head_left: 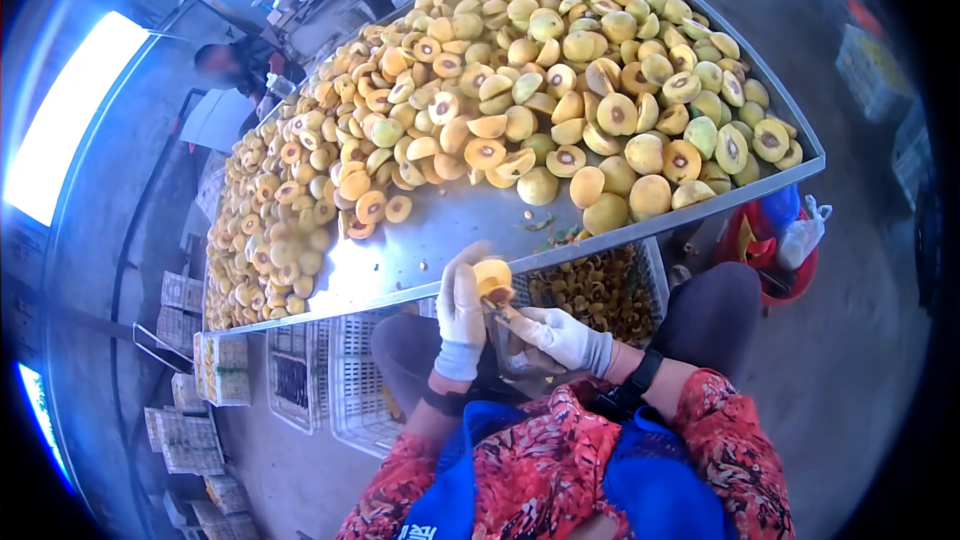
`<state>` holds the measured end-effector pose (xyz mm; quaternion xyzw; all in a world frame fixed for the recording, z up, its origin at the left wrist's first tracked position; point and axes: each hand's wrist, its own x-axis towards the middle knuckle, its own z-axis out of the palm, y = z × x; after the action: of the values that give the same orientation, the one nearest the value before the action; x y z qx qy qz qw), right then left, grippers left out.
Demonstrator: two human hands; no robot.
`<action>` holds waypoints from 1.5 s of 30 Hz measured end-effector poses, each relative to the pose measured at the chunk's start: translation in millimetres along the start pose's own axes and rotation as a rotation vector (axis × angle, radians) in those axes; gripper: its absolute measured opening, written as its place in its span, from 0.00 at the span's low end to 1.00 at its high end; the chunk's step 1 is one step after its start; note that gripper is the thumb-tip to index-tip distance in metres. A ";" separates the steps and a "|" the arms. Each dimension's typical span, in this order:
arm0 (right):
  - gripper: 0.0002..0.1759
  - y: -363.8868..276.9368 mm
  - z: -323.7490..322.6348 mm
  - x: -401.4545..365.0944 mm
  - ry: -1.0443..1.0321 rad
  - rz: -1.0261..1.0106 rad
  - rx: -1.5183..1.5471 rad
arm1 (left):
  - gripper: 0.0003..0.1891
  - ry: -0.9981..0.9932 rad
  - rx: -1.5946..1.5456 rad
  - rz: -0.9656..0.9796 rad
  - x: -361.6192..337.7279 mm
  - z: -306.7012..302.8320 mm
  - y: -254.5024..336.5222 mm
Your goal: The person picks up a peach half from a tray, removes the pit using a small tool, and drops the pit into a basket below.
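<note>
Currently our left hand [461,312] grips a fruit half [492,277], fingers closed on it, just below the table [420,240] edge. Right hand [560,337] sits at its 4 o'clock, fingers curled — grip unclear. Crate of pits [600,292] at 3 o'clock.

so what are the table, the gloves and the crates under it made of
Table: sheet metal, likely stainless steel; bare patch is grey and mirrors a bright glare.
Gloves, on the left hand holding a fruit half and the right hand: white, matte, creased; cloth or thin rubber, hard to tell.
Crates: white open lattice, probably moulded plastic.
</note>
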<state>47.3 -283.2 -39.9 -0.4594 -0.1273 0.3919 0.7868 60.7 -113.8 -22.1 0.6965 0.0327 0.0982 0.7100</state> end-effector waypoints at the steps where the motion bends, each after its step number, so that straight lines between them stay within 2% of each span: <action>1: 0.32 4.0 -3.3 -1.3 0.030 0.050 -0.046 | 0.26 -0.001 0.234 0.157 0.5 -7.4 -0.2; 2: 0.32 6.0 -7.5 -2.4 0.023 0.048 -0.049 | 0.19 0.009 0.273 0.154 -1.4 -20.0 5.9; 4: 0.35 11.5 -16.6 -4.3 0.163 0.303 -0.248 | 0.21 0.122 0.514 0.230 -0.5 -60.3 19.2; 5: 0.34 25.3 -24.1 -1.8 0.212 0.387 -0.303 | 0.20 0.211 0.617 0.165 1.8 -83.0 29.9; 6: 0.34 21.4 -22.6 -5.0 0.209 0.384 -0.298 | 0.20 0.295 0.721 0.095 4.4 -109.6 42.5; 8: 0.31 9.5 -17.5 -15.5 0.205 0.500 -0.268 | 0.20 -0.005 1.623 0.291 13.8 -195.4 52.9; 10: 0.29 11.8 -19.5 -10.8 0.179 0.465 -0.275 | 0.22 0.258 1.551 -0.057 29.8 -151.5 91.3; 11: 0.28 10.3 -18.5 -8.5 0.171 0.422 -0.292 | 0.24 0.188 1.558 -0.114 46.8 -158.1 89.9; 12: 0.28 8.8 -17.7 -6.4 0.165 0.379 -0.309 | 0.24 0.187 1.557 -0.112 65.4 -152.4 86.1; 14: 0.28 5.7 -16.3 -2.0 0.195 0.341 -0.335 | 0.25 0.050 1.490 -0.255 106.0 -136.2 75.0; 16: 0.28 3.6 -16.3 2.4 0.231 0.298 -0.357 | 0.27 -0.032 1.507 -0.249 157.8 -156.6 24.7; 19: 0.30 11.2 -23.6 11.4 0.218 0.245 -0.569 | 0.30 0.100 1.615 -0.286 199.0 -152.0 -30.1; 22: 0.32 7.8 -25.6 15.8 0.226 0.199 -0.724 | 0.29 0.131 1.444 -0.368 200.3 -122.7 -32.6; 23: 0.33 0.1 -23.0 13.2 0.219 0.187 -0.688 | 0.26 0.206 1.449 -0.196 205.8 -138.0 -55.7; 24: 0.33 -2.4 -23.4 14.1 0.225 0.187 -0.683 | 0.26 0.199 1.451 -0.194 204.3 -136.2 -56.3; 26: 0.32 -4.3 -23.1 15.7 0.248 0.110 -0.801 | 0.23 0.171 0.697 -0.356 199.4 -133.5 -53.8; 27: 0.32 -2.1 -22.2 17.0 0.245 0.114 -0.794 | 0.23 0.132 0.464 -0.361 187.9 -126.1 -42.6; 29: 0.27 2.1 -22.0 20.2 0.373 -0.158 -0.812 | 0.22 0.071 0.283 -0.349 166.1 -105.5 -22.7; 32: 0.25 -14.9 -13.8 18.4 0.359 -0.235 -0.827 | 0.22 -0.021 -0.064 -0.280 102.9 -64.7 -5.6; 33: 0.24 -18.5 -10.3 17.8 0.356 -0.253 -0.842 | 0.23 0.001 -0.154 -0.314 77.4 -41.5 10.2; 36: 0.22 -22.7 -0.7 14.7 0.348 -0.274 -0.874 | 0.22 0.007 -0.218 -0.311 34.9 -15.0 11.7; 38: 0.21 -15.6 2.3 13.0 0.364 -0.313 -0.874 | 0.23 0.008 -0.173 -0.153 16.1 -0.2 10.5; 40: 0.22 -17.2 4.4 8.8 0.356 -0.251 -0.948 | 0.22 0.019 0.122 0.039 11.7 -5.1 -3.1; 45: 0.22 -19.2 -0.9 0.9 0.310 -0.188 -0.987 | 0.20 0.123 0.152 0.048 4.2 12.9 3.1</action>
<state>58.0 -288.3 -24.8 -0.8146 -0.2193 0.1405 0.5183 66.8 -125.7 -18.3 0.7416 0.0669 0.1550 0.6493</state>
